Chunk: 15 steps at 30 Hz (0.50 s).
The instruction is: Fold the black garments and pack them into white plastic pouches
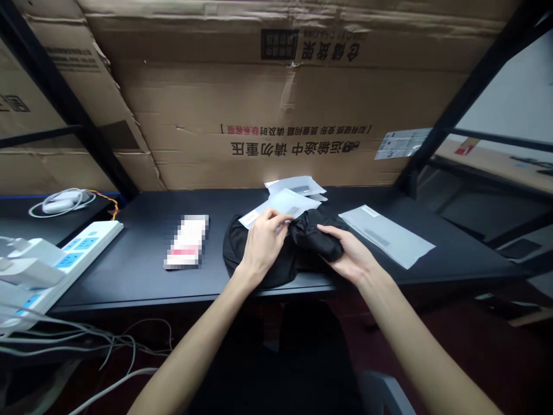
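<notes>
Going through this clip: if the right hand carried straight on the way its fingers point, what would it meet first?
The bunched black fabric, which the right hand already touches. Past that, the line seems to lead toward the left hand, though depth is hard to judge from this view.

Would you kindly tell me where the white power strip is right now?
In the head view, the white power strip lies at the left end of the black desk, left of the pixelated packet.
</notes>
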{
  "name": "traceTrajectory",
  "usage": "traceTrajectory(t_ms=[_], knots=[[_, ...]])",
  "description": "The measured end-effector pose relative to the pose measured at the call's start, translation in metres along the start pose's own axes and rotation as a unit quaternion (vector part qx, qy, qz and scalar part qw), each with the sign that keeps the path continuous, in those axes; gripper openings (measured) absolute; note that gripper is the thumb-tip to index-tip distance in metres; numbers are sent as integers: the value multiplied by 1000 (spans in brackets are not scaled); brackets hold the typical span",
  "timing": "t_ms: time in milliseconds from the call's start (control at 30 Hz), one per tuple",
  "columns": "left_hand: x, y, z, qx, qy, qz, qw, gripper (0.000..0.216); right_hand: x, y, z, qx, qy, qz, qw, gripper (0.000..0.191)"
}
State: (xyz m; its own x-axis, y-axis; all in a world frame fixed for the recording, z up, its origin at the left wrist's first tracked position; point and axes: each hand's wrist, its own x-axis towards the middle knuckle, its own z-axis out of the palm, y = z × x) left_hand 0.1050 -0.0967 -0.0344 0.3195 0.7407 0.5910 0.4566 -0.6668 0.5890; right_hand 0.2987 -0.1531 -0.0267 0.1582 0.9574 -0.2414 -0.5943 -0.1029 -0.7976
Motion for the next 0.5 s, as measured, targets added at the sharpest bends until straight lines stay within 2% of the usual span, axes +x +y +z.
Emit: traceTrajectory(t_ms=[100, 267, 400, 500], knots=[[0, 1, 0, -42, 4, -22, 999, 23, -2, 8, 5, 2, 16, 32, 999, 18], [1, 4, -1, -81, 18, -26, 996, 23, -6, 16, 12, -17, 27, 1, 999, 31], [-1, 8, 0, -70, 10, -19, 997, 23, 5, 23, 15, 0, 72, 16, 997, 21], [-3, 11, 0, -51, 17, -13, 998, 23, 16, 29, 16, 23, 125, -7, 992, 17]])
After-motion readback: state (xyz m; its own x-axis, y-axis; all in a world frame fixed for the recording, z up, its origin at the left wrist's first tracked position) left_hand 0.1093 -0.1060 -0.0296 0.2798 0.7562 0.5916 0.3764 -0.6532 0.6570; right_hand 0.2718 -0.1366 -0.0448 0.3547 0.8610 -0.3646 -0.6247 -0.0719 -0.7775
